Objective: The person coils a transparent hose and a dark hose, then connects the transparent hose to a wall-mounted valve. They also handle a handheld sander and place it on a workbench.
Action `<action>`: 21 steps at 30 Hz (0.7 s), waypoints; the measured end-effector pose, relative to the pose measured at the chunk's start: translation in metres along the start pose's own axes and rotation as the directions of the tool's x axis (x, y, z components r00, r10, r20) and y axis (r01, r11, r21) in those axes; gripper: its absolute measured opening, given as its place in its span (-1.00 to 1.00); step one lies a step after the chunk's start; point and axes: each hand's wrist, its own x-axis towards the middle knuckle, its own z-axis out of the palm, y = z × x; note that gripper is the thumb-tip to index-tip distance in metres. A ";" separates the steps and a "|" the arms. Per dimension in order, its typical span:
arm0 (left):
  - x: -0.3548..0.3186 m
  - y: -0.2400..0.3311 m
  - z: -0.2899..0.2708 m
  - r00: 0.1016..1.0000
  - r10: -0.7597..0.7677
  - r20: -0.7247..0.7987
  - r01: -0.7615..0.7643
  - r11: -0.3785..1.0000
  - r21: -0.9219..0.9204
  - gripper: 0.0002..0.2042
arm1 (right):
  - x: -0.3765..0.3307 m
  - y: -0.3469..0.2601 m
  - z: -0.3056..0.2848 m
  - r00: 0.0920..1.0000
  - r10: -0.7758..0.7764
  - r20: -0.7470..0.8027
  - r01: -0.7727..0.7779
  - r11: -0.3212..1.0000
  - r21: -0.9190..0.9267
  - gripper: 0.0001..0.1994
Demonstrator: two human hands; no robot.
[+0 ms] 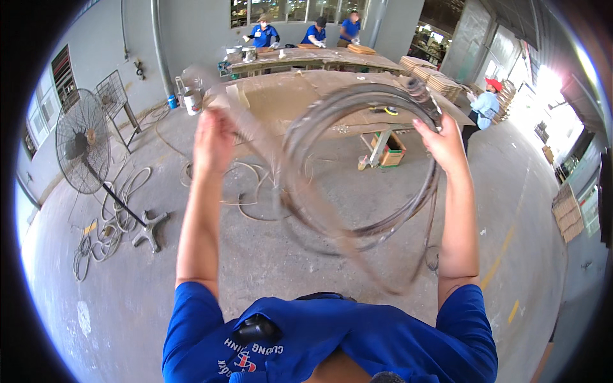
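A large coil of grey-brown hose (387, 225) hangs in front of me above the floor. My right hand (442, 139) is closed around the bundled loops at the coil's upper right, thumb toward me. A dark fitting (418, 90) sticks up just above that hand. Out to the left, my left hand (215, 135) is raised and smeared by motion, its fingers closed on a stretch of the same hose. From there the hose runs blurred across the coil and sags low on the right. The left fingertips are hard to make out.
A floor fan (82, 142) stands at left, with loose hoses (121, 214) on the floor. Ahead is a long paper-covered table (274, 102), with a wooden box (391, 153) beneath. Several co-workers stand beyond it; a person in a red cap (486, 105) is at right near stacked boards (436, 82).
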 end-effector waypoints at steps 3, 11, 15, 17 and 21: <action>-0.006 0.050 -0.038 0.995 0.026 0.100 -0.022 0.999 -0.046 -0.63 | -0.004 0.036 -0.043 0.952 0.193 -0.237 -0.226 0.967 -0.120 -0.72; -0.046 0.012 -0.125 0.839 -0.118 -0.531 0.181 0.981 0.067 -0.56 | -0.024 0.041 -0.090 0.993 0.088 -0.074 -0.042 0.876 0.481 -0.85; -0.015 -0.027 -0.104 0.780 -0.274 -0.563 0.298 0.953 -0.051 -0.55 | -0.040 0.022 -0.055 0.996 0.082 0.032 -0.088 0.946 0.313 -0.72; 0.013 -0.047 -0.061 0.834 -0.328 -0.444 0.324 0.942 -0.087 -0.57 | -0.041 0.015 -0.022 0.946 -0.312 0.092 0.268 0.908 0.323 -0.59; 0.049 -0.085 0.059 0.808 -0.491 -0.326 0.545 0.833 0.095 -0.63 | -0.016 -0.013 0.034 0.766 -0.594 0.246 0.474 0.780 0.407 -0.54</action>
